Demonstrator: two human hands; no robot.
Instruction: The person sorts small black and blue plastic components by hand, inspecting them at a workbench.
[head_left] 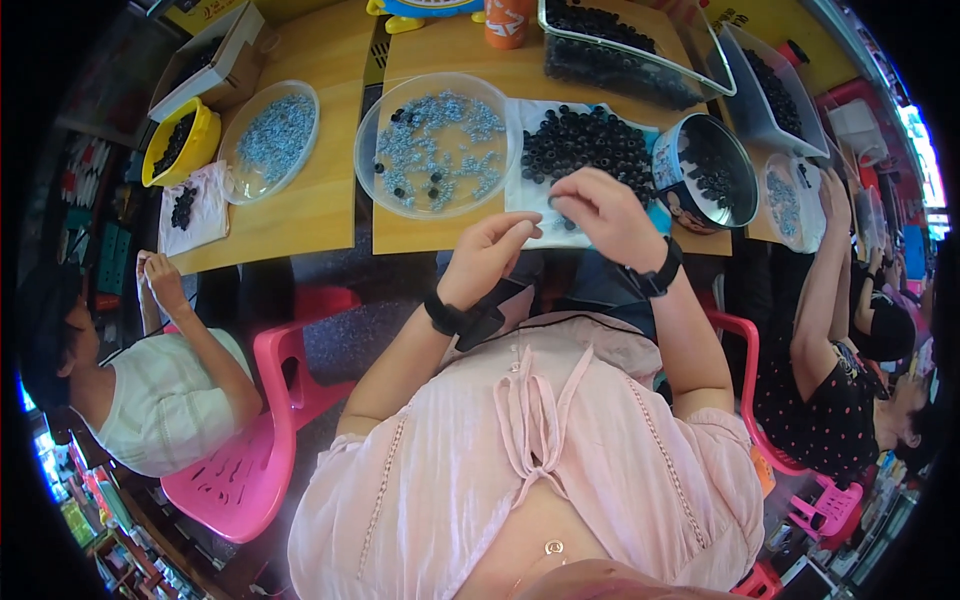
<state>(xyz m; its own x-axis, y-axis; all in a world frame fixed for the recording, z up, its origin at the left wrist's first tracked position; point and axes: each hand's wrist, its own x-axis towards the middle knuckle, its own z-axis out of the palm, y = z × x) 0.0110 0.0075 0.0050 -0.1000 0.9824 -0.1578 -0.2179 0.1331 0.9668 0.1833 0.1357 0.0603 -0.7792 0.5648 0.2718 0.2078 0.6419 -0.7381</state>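
Observation:
My left hand (pixel 492 248) is at the table's front edge, its thumb and fingertips pressed together; whatever they hold is too small to make out. Just to its right, my right hand (pixel 610 212) is curled with the fingertips pinched over a white cloth (pixel 516 185). A small dark bit shows at its fingertips, but its kind is unclear. The two hands are close together but apart. Beyond my right hand, a pile of small black round pieces (pixel 585 145) lies on the cloth. A round clear tray (pixel 368 160) of tiny light blue pieces, with a few black ones, stands beyond my left hand.
A round tin (pixel 672 185) with black pieces stands right of the pile. Behind are a clear bin (pixel 620 72) of black pieces and an orange cup (pixel 505 25). A yellow bowl (pixel 205 135) and another tray (pixel 240 190) stand left. Co-workers sit on both sides.

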